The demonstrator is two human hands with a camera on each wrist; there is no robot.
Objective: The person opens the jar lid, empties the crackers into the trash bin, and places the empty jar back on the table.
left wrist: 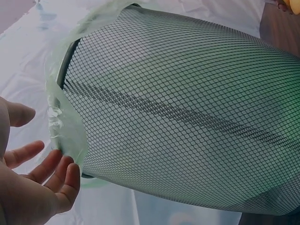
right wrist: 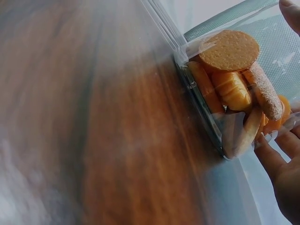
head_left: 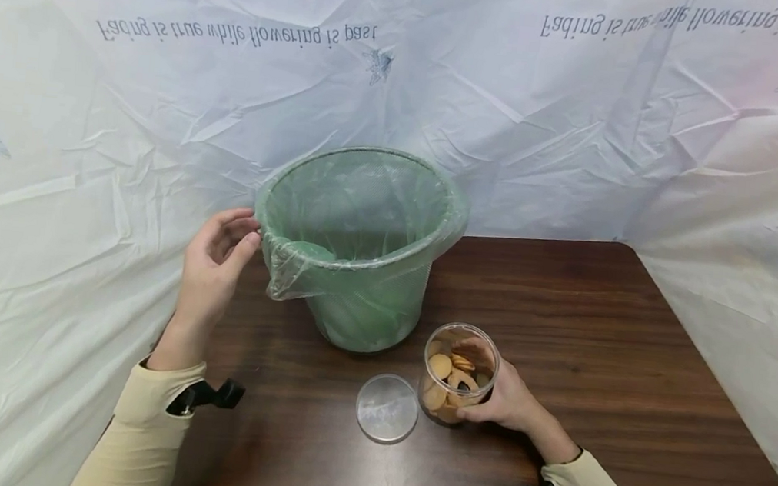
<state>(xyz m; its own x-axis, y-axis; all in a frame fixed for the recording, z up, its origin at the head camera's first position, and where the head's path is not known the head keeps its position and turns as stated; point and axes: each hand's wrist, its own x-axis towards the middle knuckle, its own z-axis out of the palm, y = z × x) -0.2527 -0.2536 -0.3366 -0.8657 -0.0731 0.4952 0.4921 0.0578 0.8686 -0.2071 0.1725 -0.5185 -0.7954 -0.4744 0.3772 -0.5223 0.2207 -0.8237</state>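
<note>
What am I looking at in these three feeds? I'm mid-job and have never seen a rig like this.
No machine here: a person works bare-handed, so each grip is a human hand. The wide picture is from a camera on the head; the other two are from cameras worn on each wrist. A mesh wastebasket with a thin plastic liner folded over its rim stands on the dark wood-grain table, and a clear round lid lies in front of it. The right grip holds a clear open jar of biscuits; the left grip, fingers loosely bent, is at the liner's edge.
</note>
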